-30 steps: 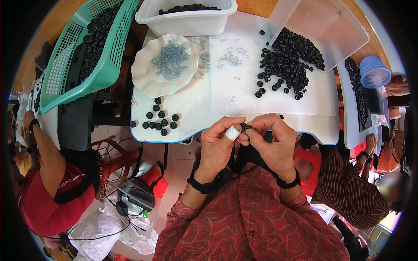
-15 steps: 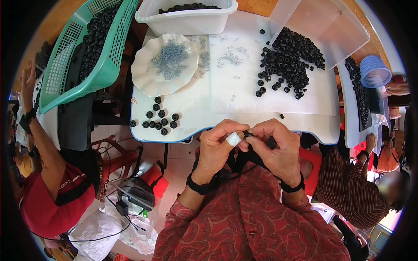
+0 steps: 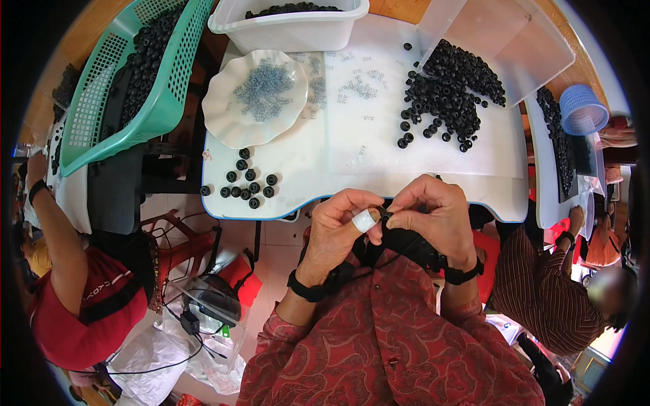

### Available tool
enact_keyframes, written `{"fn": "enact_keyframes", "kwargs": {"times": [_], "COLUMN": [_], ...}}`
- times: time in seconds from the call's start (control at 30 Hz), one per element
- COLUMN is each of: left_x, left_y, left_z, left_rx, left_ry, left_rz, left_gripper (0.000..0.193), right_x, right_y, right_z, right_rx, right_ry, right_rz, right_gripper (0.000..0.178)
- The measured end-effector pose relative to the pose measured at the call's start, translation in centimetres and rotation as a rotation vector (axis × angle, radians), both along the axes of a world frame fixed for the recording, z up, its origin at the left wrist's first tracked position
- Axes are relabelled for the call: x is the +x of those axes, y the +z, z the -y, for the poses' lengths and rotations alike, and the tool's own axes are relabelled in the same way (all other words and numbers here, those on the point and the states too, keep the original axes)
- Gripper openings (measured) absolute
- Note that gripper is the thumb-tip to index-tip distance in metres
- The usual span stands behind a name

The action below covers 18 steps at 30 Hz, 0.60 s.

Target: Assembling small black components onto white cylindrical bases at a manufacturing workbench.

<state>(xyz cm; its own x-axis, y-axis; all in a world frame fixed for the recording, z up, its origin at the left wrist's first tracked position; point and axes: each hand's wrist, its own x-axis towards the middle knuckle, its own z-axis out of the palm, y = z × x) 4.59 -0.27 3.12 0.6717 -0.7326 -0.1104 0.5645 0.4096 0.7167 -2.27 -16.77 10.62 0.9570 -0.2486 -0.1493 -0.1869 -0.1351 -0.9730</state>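
White table (image 3: 298,155), blue trim, across the middle. Green basket (image 3: 177,81) w/ holes, just off its L side, loaded w/ black pcs. Clear bin (image 3: 514,40) at the far R corner, looks tipped. White tub (image 3: 291,35) at the far edge, more black pcs inside. Pale plate (image 3: 220,111), wavy rim, L half of table, just in front of tub.

Heap of black pcs (image 3: 447,84) R of centre, by the bin, few strays around. L hand (image 3: 332,230) (white wrap (image 3: 364,221) on one digit) & R hand (image 3: 433,216) meet at the table's near edge. Cluster of black pcs (image 3: 250,174) near L, approx. a doz., loose, well apart from heap.

Dark pc (image 3: 384,214) btwn the fingertips: grip of both hands pinched on it, mostly hidden, exact shape n/a. Tiniest: clear bits (image 3: 265,91), piled on plate, others scattered on table.

Progress, my guess: cluster = done, or at least set aside; dark pc = being worked, not yet down; heap = left, far bigger, so prob. early. Basket/tub stock: can't tell.
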Motion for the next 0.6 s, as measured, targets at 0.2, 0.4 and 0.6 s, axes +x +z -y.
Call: {"fn": "enact_keyframes", "kwargs": {"times": [0.2, 0.4, 0.6], "left_x": [-0.1, -0.4, -0.3], "left_y": [-0.6, -0.5, -1.0], "left_z": [0.0, 0.2, 0.0], "left_rx": [-0.044, -0.101, -0.102], "left_ry": [0.026, 0.036, 0.047], "left_rz": [-0.045, -0.053, -0.020], "left_gripper": [0.013, 0.013, 0.013], "right_x": [0.4, 0.5, 0.5], "right_y": [-0.3, -0.7, -1.2], "right_z": [0.8, 0.8, 0.7], "right_rx": [0.155, 0.270, 0.345], "right_ry": [0.070, 0.080, 0.144], "right_rz": [-0.070, -0.044, -0.032], "right_gripper": [0.023, 0.023, 0.030]}}
